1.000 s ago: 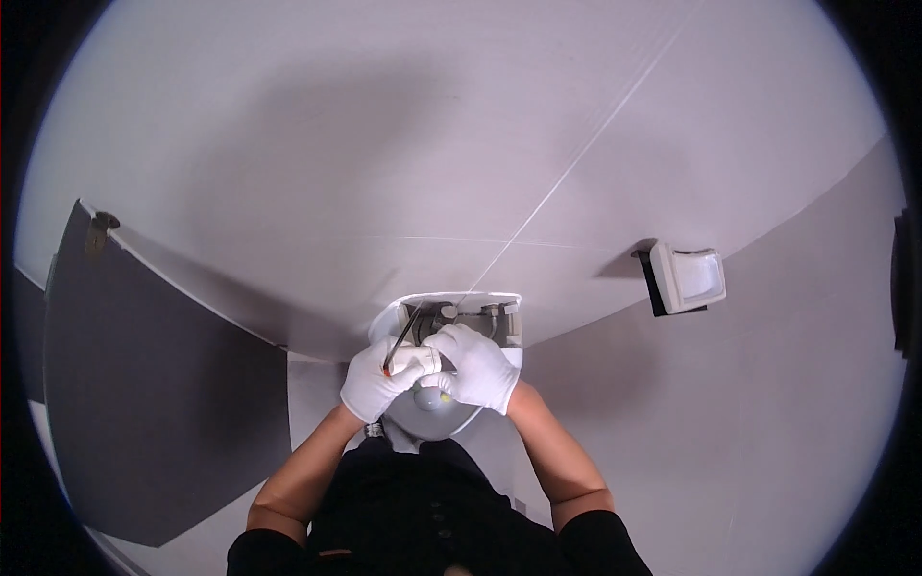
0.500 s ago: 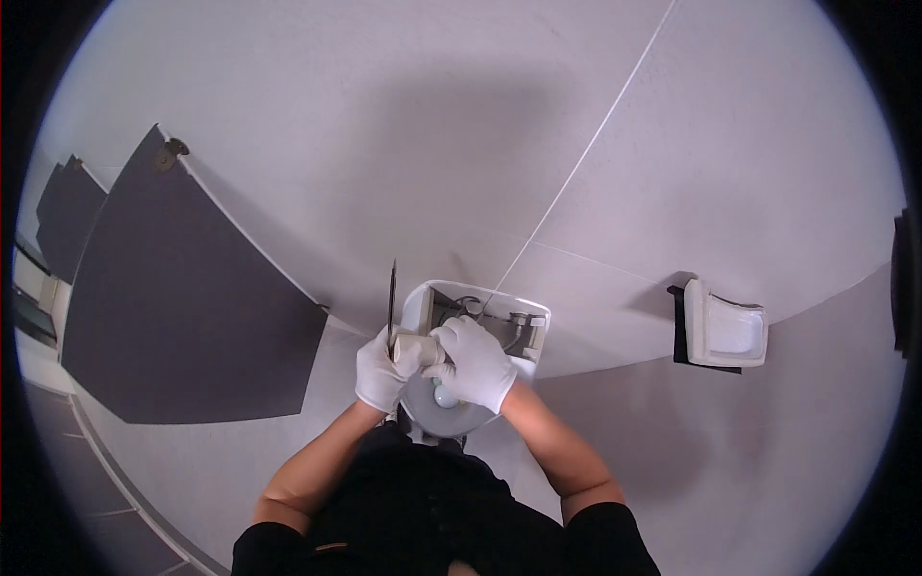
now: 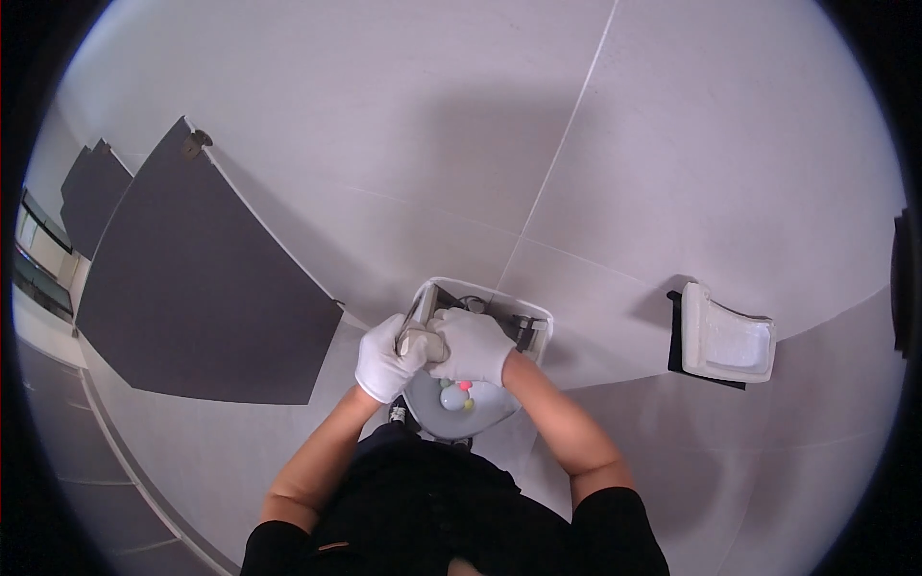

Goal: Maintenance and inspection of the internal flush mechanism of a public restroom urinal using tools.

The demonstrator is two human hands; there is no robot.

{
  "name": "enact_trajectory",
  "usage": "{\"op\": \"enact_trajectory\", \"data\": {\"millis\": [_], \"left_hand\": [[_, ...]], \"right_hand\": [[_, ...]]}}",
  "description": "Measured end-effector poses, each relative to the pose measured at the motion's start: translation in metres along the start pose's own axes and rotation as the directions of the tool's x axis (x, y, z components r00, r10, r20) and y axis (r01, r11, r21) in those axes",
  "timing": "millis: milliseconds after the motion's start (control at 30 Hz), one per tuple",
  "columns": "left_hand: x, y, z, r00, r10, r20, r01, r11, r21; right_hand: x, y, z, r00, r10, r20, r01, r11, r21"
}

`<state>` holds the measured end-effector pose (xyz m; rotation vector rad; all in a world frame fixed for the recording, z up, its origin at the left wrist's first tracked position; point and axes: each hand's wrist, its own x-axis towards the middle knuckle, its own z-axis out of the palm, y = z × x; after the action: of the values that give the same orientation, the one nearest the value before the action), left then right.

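Both my hands wear white gloves and meet above an open-topped white urinal (image 3: 485, 420). A short beige cylinder (image 3: 423, 343) is held between them. My left hand (image 3: 381, 363) is closed round its left end, and a thin dark rod-like tool (image 3: 413, 311) sticks up from the same hand. My right hand (image 3: 475, 348) closes on the cylinder's right end, its fingertips partly hidden. Behind the hands, the urinal's upper compartment shows a metal pipe fitting (image 3: 524, 328) and a hose. Several coloured balls (image 3: 454, 396) lie in the bowl.
A dark grey partition panel (image 3: 211, 278) juts from the tiled wall (image 3: 461, 134) on my left, with another beyond it. Off to the right, a second white urinal (image 3: 732, 344) is mounted on the wall. My shoe (image 3: 398, 413) shows beside the near urinal.
The tool in my left hand has swung from upright to a tilt toward the urinal's compartment. My right hand has turned flatter over the cylinder. More of the coloured balls show.
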<state>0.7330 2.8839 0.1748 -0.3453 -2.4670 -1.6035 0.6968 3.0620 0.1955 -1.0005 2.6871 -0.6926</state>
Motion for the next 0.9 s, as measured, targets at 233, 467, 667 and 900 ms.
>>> {"op": "enact_trajectory", "data": {"millis": [233, 467, 667, 900], "left_hand": [[0.022, 0.031, -0.006, 0.93, 0.278, 0.241, -0.343, 0.892, 0.295], [0.013, 0.033, 0.015, 0.977, 0.213, -0.028, -0.188, 0.913, 0.363], [0.01, 0.026, 0.021, 0.975, 0.197, -0.098, -0.14, 0.899, 0.415], [0.013, 0.027, 0.02, 0.977, 0.188, -0.103, -0.123, 0.886, 0.447]], "right_hand": [[0.003, 0.014, 0.008, 0.966, -0.228, -0.12, 0.242, 0.962, 0.125], [0.006, 0.022, 0.021, 0.982, -0.119, -0.144, 0.131, 0.988, 0.079], [-0.002, 0.001, -0.011, 0.999, -0.011, -0.037, 0.012, 0.999, 0.032], [0.001, 0.01, -0.009, 0.995, -0.094, -0.038, 0.095, 0.995, 0.036]]}}
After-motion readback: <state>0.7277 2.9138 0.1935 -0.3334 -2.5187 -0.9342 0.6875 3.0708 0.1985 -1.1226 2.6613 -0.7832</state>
